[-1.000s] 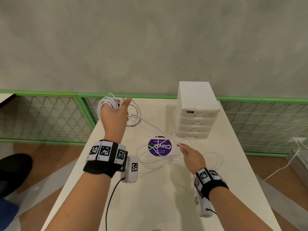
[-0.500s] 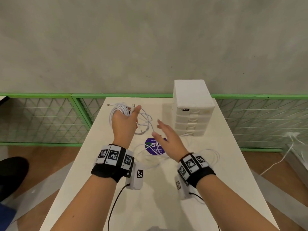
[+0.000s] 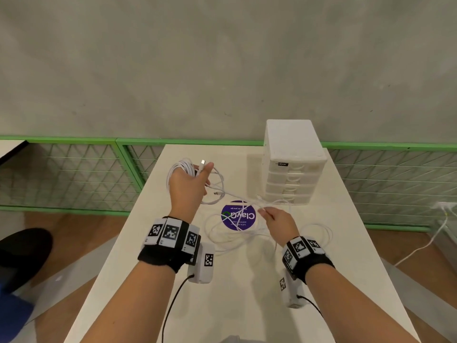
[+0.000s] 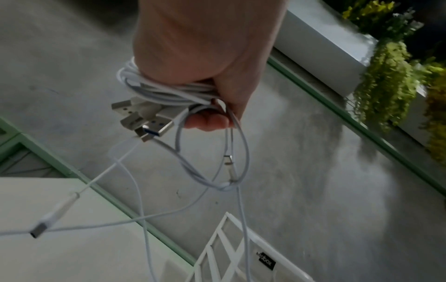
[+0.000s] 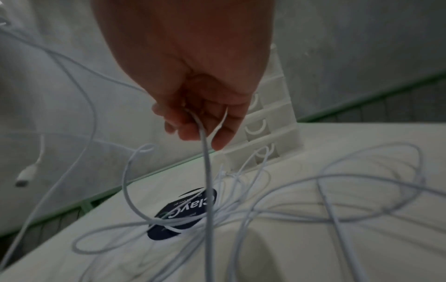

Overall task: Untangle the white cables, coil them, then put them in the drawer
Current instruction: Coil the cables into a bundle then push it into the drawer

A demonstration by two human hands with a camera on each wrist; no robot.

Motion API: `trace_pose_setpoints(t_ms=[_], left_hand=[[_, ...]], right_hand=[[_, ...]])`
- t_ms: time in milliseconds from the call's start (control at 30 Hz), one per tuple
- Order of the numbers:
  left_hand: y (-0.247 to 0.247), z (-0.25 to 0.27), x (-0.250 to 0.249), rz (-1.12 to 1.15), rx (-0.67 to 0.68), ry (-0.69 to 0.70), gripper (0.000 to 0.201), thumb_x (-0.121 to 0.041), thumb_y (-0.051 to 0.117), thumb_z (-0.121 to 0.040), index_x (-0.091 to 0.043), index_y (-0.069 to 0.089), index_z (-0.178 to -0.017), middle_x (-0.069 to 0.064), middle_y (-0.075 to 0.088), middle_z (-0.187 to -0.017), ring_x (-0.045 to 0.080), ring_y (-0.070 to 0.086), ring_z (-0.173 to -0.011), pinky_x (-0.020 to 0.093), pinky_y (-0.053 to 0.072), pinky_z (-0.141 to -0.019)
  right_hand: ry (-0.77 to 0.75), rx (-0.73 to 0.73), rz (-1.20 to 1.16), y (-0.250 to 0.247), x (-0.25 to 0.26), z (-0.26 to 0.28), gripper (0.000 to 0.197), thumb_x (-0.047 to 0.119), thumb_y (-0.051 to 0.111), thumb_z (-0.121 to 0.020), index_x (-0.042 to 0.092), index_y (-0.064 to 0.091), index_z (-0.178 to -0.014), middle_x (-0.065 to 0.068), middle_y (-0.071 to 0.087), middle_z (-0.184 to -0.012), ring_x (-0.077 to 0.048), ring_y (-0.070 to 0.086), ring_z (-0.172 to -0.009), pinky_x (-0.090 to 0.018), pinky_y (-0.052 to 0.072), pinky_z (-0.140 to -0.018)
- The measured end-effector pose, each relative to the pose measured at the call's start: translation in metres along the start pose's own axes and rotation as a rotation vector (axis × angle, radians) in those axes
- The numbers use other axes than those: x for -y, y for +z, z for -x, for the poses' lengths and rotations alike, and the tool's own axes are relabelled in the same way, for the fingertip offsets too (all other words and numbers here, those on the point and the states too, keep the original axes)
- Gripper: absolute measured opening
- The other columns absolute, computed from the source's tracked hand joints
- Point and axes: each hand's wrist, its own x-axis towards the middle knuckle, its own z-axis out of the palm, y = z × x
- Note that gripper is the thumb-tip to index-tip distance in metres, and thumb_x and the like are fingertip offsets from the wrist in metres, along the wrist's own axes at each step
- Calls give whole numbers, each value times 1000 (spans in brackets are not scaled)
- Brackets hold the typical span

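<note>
**Mia:** From up top, what is the left hand doing?

**Ben:** Its grip is closed round a bundle of thin white cables, already wound in loops. It's lifted off the pale bench, I think so the loops stay neat. One line runs across to the right hand, which pinches it just over the round purple sticker. The rest of the loose white cable pile lies on the bench around that sticker.

**Mia:** And the drawers?

**Ben:** The small white plastic drawer box stands at the back of the bench, all shut. Nothing is inside yet, I guess.

**Mia:** What about the camera on the left wrist?

**Ben:** Fingers curl tight on the loops. Silver plug ends poke out together, so several cables are in one hand.

**Mia:** And the right wrist?

**Ben:** Fingers and thumb pinch one cable. It drops down into the messy loops, probably so it can be pulled free from the knot.
</note>
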Motion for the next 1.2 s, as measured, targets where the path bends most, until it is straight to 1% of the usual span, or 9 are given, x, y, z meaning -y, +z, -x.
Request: trace_pose_setpoints(t_ms=[167, 333, 567, 700, 767, 967, 1067, 1133, 1200], left_hand=[[2, -8, 2, -68, 26, 17, 46, -43, 71, -81, -9, 53, -55, 8, 56, -50, 17, 47, -39, 25, 38, -42], [1, -2, 5, -105, 3, -6, 60, -42, 73, -79, -16, 26, -52, 2, 29, -49, 16, 26, -44, 27, 23, -46], [-4, -8, 15, -63, 10, -35, 58, -58, 67, -77, -10, 41, -59, 15, 41, -55, 21, 37, -48, 33, 35, -46], [2, -6, 16, -131, 103, -92, 53, -48, 63, -86, -8, 46, -56, 9, 53, -49, 21, 45, -43, 29, 39, -46], [7, -5, 18, -117, 180, -110, 51, -41, 58, -91, -5, 53, -56, 6, 58, -49, 18, 50, -44, 23, 39, -42], [2, -8, 26, -99, 184, -100, 49, -36, 54, -95, -8, 61, -55, 3, 64, -56, 0, 50, -38, 24, 36, -49], [4, -9, 25, -24, 232, -151, 46, -35, 53, -96, -10, 62, -58, 5, 67, -64, 15, 62, -58, 31, 47, -59], [6, -7, 22, 5, 256, -159, 39, -33, 53, -96, -12, 63, -64, 5, 69, -67, 20, 64, -60, 28, 49, -52], [9, -4, 18, 83, 266, -159, 29, -27, 53, -97, -13, 63, -73, 2, 70, -64, 15, 65, -54, 25, 49, -49]], right_hand=[[-211, 12, -302, -3, 30, 10, 29, 10, 43, -96, 19, 63, -116, 12, 63, -91, -4, 57, -85, -4, 40, -76], [-312, -307, -422, -16, 56, 12, 22, 21, 43, -98, 20, 62, -88, 7, 48, -60, -3, 40, -52, -16, 31, -52], [-154, -485, -533, -15, 23, 14, 27, 15, 47, -96, 26, 63, -77, 19, 53, -54, 1, 45, -56, -17, 36, -59], [-242, -396, -496, -10, 30, 14, 24, 15, 47, -96, 22, 70, -94, 7, 63, -70, -3, 51, -64, -16, 41, -65], [-265, -385, -473, -12, 37, 11, 25, 17, 44, -98, 18, 67, -105, 14, 64, -80, 5, 55, -71, -10, 42, -69], [-120, -685, -566, -29, 37, 1, 24, 18, 35, -100, 14, 59, -100, 12, 50, -70, -6, 45, -63, -27, 38, -63], [67, -519, -330, -27, 24, -8, 30, 21, 36, -99, 8, 57, -116, -9, 64, -94, -23, 57, -82, -30, 41, -74], [140, -331, -143, -22, 20, -9, 47, 35, 40, -97, 5, 43, -134, -18, 52, -131, -31, 49, -118, -36, 40, -98], [91, -216, -177, -19, 32, -3, 65, 47, 44, -94, 9, 31, -144, -11, 37, -146, -24, 35, -135, -37, 28, -112]])
